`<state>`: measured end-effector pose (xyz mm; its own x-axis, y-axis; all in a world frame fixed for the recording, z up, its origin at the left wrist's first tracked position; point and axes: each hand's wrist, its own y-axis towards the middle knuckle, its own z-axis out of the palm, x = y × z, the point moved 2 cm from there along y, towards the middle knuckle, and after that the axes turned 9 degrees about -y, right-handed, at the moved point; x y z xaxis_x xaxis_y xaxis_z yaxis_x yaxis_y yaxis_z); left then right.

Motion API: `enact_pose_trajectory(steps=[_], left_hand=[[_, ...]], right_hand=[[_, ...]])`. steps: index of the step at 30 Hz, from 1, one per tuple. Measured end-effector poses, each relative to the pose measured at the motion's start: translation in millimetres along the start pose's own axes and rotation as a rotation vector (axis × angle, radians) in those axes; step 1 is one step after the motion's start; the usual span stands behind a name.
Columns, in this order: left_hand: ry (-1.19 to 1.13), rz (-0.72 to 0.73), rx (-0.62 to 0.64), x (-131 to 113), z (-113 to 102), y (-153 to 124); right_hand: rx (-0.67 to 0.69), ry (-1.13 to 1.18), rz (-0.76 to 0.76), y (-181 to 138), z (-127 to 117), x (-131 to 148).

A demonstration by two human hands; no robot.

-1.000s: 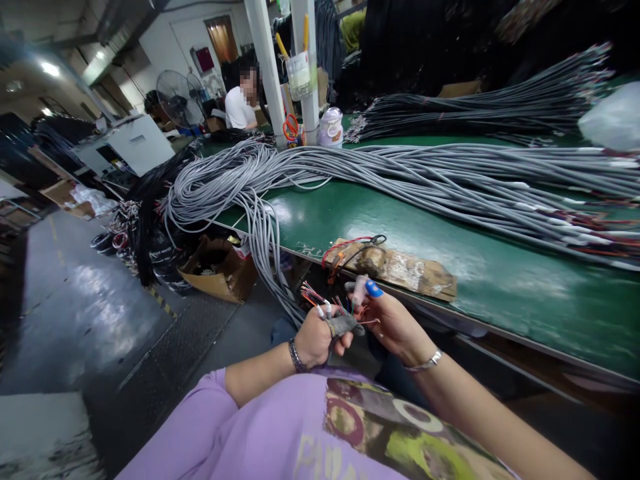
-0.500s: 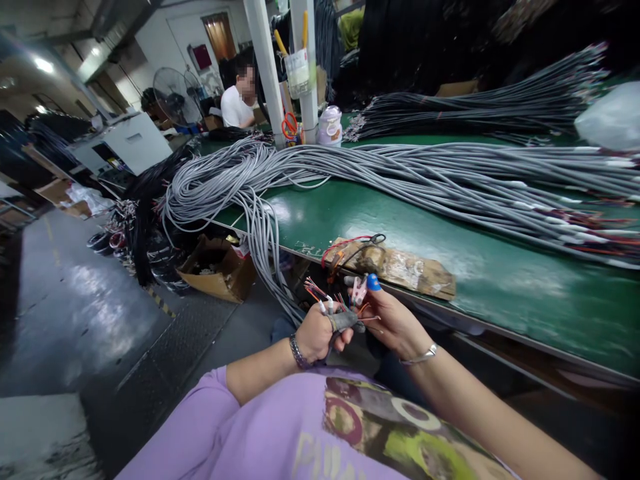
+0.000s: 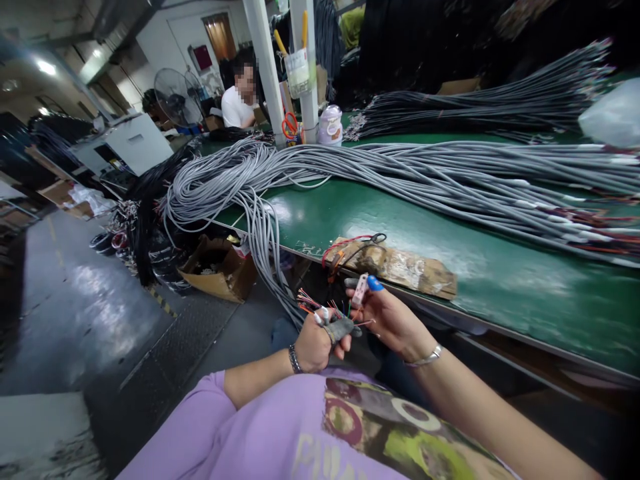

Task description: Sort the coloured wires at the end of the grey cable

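While the left hand (image 3: 313, 343) is clenched around the stripped end of a grey cable (image 3: 270, 267), thin coloured wires (image 3: 313, 301) fan out above its knuckles — red, orange, green, a few white-tipped. The right hand (image 3: 390, 317) pinches a small pale connector (image 3: 359, 291) between thumb and forefinger, a blue cap on one fingertip (image 3: 374, 285), just beside the wire ends and close in front of the body, below the edge of the green bench (image 3: 450, 267). Judging from how they splay, the wires are light and springy but weak; they would likely kink or pull loose if tugged, so each is best taken near its tip, with the cable jacket gripped firmly behind. The connector looks like hard, light plastic, small enough to slip — a hold across its flat sides seems safest. The cable itself hangs limp from the bench edge and its weight probably drags on the held end. A heap of grey cables (image 3: 425, 173) lies across the bench, with a darker bundle (image 3: 475, 107) farther back and a taped cardboard pad (image 3: 400, 267) at the near edge. Another person (image 3: 240, 100) sits well apart.
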<state>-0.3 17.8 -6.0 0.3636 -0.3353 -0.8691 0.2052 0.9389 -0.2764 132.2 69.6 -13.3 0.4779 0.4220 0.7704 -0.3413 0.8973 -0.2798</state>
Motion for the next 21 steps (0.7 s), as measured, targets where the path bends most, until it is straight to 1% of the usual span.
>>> enact_pose_trajectory(steps=[4, 8, 9, 11, 13, 15, 17, 21], left_hand=[[-0.042, 0.06, -0.057, -0.4, 3.9, 0.9], [-0.064, 0.052, -0.074, -2.6, 8.9, 4.0], [-0.068, 0.048, -0.074, -2.7, 9.8, 4.7], [-0.074, 0.042, -0.078, -2.1, 10.8, 5.9], [-0.08, 0.037, -0.079, -0.9, 11.2, 7.0], [-0.093, 0.038, -0.075, 0.5, 11.3, 8.1], [-0.111, 0.041, -0.072, 2.0, 11.0, 9.2], [-0.12, 0.035, -0.071, 5.2, 10.5, 10.7]], right_hand=[[-0.058, -0.036, -0.03, -3.4, 1.6, 0.5], [-0.207, -0.22, -0.22, -7.1, -2.6, -1.6], [-0.218, -0.245, -0.245, -6.7, -3.5, -2.7], [-0.172, -0.224, -0.214, -3.5, -4.4, -5.9], [-0.083, -0.14, -0.113, 1.3, -4.2, -9.2], [-0.025, -0.052, -0.024, 5.7, -4.2, -11.2], [-0.015, 0.005, 0.015, 8.7, -4.9, -12.1], [-0.043, 0.036, 0.004, 10.4, -6.0, -12.4]])
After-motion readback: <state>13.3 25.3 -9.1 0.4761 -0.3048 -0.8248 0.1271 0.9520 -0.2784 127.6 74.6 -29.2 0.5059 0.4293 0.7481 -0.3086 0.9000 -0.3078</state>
